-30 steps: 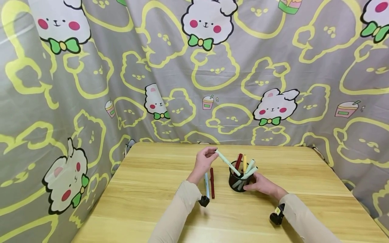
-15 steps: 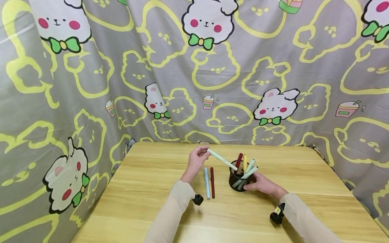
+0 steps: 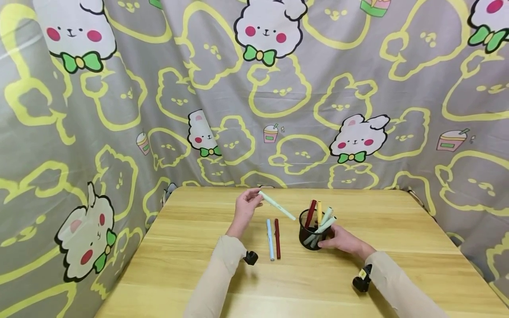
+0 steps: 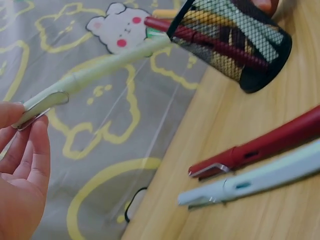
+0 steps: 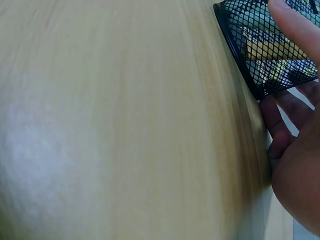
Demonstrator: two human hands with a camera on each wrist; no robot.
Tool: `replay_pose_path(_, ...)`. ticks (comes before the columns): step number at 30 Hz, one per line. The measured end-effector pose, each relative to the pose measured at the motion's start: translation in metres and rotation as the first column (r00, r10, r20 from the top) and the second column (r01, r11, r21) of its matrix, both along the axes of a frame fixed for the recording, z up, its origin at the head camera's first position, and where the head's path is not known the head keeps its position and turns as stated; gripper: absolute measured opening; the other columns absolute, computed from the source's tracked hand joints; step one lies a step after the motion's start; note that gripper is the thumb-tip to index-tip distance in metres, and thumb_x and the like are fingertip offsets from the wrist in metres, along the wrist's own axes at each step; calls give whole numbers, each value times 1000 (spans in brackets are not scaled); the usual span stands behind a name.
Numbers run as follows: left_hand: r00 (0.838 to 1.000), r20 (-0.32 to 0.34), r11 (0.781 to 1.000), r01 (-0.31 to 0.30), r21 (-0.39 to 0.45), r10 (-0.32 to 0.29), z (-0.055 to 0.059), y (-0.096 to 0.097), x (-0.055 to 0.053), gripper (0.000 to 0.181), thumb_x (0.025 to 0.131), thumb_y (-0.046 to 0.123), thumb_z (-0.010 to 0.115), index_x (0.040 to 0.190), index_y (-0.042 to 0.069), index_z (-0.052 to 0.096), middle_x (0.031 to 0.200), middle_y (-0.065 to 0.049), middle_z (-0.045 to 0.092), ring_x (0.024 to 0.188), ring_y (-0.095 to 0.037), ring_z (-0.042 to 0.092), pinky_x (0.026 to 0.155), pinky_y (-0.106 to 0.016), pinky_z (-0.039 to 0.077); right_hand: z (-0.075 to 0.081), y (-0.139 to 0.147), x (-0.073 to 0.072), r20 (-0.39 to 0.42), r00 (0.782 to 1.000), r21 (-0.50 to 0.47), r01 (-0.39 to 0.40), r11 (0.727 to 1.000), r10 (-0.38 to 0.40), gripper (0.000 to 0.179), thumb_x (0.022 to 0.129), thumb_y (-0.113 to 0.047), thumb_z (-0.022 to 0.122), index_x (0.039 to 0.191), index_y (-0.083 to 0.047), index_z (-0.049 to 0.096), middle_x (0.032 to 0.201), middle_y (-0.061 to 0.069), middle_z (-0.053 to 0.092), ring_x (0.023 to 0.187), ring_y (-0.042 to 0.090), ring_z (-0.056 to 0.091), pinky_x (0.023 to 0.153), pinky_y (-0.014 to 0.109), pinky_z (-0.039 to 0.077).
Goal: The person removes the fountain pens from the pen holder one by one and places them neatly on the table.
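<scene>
My left hand (image 3: 243, 208) pinches a pale green pen (image 3: 277, 206) by its cap end, between thumb and fingers. The pen slants down to the right, its far tip just left of the black mesh pen holder (image 3: 305, 238) in the head view. My right hand (image 3: 343, 240) grips the holder low on its right side, thumb and fingers around the mesh (image 5: 272, 47). Inside the holder stand a dark red pen (image 3: 310, 213), a yellow pen (image 3: 320, 213) and pale green pens (image 3: 328, 224), leaning right. The holder stands upright on the table.
A light blue pen (image 3: 270, 240) and a dark red pen (image 3: 277, 239) lie side by side on the wooden table (image 3: 167, 265), left of the holder. A grey patterned curtain (image 3: 238, 97) hangs behind the table and along its left side.
My left hand has moved left with the pale green pen, drawing its tip out of the holder. My right hand and the holder have stayed in place.
</scene>
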State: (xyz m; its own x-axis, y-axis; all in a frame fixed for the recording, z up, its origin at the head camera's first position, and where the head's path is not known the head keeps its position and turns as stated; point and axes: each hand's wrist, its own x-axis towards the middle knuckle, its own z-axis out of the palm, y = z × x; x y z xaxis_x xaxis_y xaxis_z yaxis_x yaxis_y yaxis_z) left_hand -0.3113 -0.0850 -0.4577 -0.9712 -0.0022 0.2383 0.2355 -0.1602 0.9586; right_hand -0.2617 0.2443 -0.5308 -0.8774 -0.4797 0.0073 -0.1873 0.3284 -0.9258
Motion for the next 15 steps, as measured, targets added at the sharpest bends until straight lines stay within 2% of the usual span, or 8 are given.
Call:
replay_pose_path(4,999,8,999,-40,-5,40,-2,-13,-2,26,87,0,65,112,-7,62,89,-5,63,76,-13,61,70,-26,54,-1,0,-1,10,1000,-3,4,1000,-4,57,79,-14,77,124,6,47,126,21,53,118,30,44,94,26,37)
replay_pose_path(8,998,16,998,-69,12,69,-3,-24,-3,28,87,0,66,112,-11,59,87,-6,64,75,-14,63,67,-24,54,-3,0,-2,8,1000,-41,-7,999,7,57,79,-12,77,124,7,47,125,22,54,114,23,49,90,21,40)
replay_pose_path(12,997,45,998,-68,11,67,-3,-33,-3,30,87,-2,65,113,-15,55,85,-2,66,74,-11,63,64,-22,52,-5,-1,-2,5,999,-74,-31,997,32,56,80,-10,76,123,8,46,122,23,55,107,17,54,88,24,44)
replay_pose_path(15,996,73,999,-44,-27,46,-4,-38,-3,29,87,-3,64,112,-16,56,84,-1,66,74,-12,63,66,-25,53,-5,0,-2,-1,999,-78,-38,996,38,56,80,-10,76,123,9,46,122,23,55,107,16,54,88,25,44)
